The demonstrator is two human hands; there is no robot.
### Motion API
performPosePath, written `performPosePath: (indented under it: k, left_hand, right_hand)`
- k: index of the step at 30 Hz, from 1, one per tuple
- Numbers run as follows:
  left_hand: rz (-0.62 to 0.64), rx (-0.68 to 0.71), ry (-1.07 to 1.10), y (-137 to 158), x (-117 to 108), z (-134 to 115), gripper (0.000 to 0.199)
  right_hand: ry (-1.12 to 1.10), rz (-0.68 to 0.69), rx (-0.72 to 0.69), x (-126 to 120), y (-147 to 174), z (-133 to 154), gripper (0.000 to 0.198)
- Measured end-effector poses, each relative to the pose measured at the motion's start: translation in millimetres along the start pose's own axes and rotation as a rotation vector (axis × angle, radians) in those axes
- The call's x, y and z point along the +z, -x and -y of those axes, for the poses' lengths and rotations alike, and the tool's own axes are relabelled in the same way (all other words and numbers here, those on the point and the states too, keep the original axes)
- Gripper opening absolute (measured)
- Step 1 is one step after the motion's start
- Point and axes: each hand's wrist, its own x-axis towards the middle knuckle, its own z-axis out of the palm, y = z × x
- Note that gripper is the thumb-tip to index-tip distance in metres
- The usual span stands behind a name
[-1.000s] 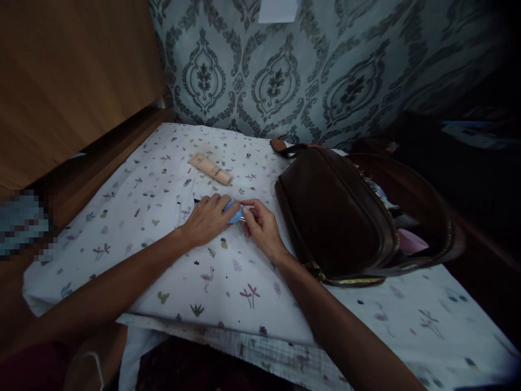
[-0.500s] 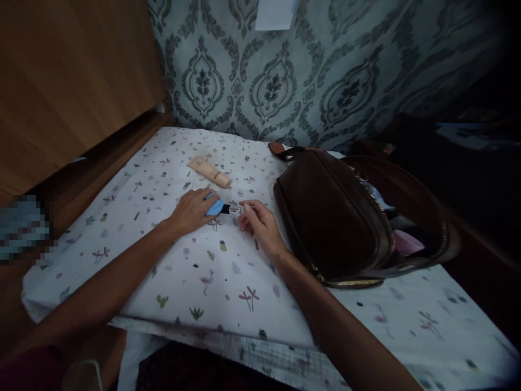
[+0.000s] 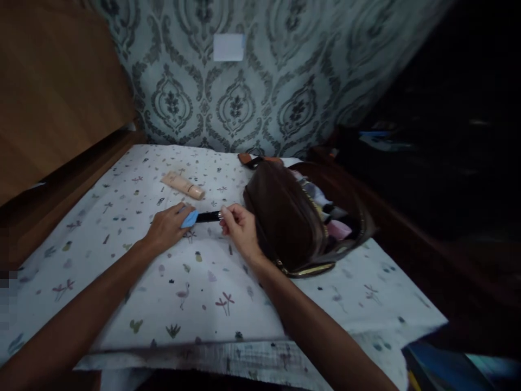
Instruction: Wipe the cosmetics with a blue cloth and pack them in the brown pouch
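A slim black stick with a silver end (image 3: 208, 216) stretches between my two hands, just above or on the patterned cloth; its exact kind does not show. My left hand (image 3: 167, 227) is closed on a small light-blue piece (image 3: 189, 219), out of which the black part runs. Whether the blue piece is a cover or a cloth, I cannot tell. With thumb and fingers, my right hand (image 3: 240, 227) pinches the silver end. Beyond my left hand lies a beige squeeze tube (image 3: 183, 185) on its side.
A dark brown bag (image 3: 280, 214) stands unzipped to the right, a pink item (image 3: 338, 230) and other things inside. The white printed cloth (image 3: 220, 271) covers the surface. Wooden furniture (image 3: 61, 98) borders the left; a patterned wall (image 3: 236, 103) rises behind.
More of the black stick shows between my hands, its silver end now at my right fingertips. The whole view has shifted, so the bag and tube appear further left.
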Motion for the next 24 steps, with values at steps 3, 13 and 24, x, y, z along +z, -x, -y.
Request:
performPosePath:
  k: [3, 13, 24]
  left_hand:
    - [0.017, -0.034, 0.240, -1.5, -4.2, -4.5, 0.031]
    - [0.322, -0.114, 0.948, -11.4, -40.2, -67.1, 0.031]
    - [0.378, -0.009, 1.271, -31.6, -57.3, -139.6, 0.059]
  right_hand:
    - [-0.040, 0.001, -0.012, -1.4, 2.4, 8.1, 0.040]
    - [-0.008, 0.117, -0.147, -51.9, 46.7, 87.8, 0.022]
    - [0.246, -0.047, -0.284, -118.0, 106.9, 134.7, 0.013]
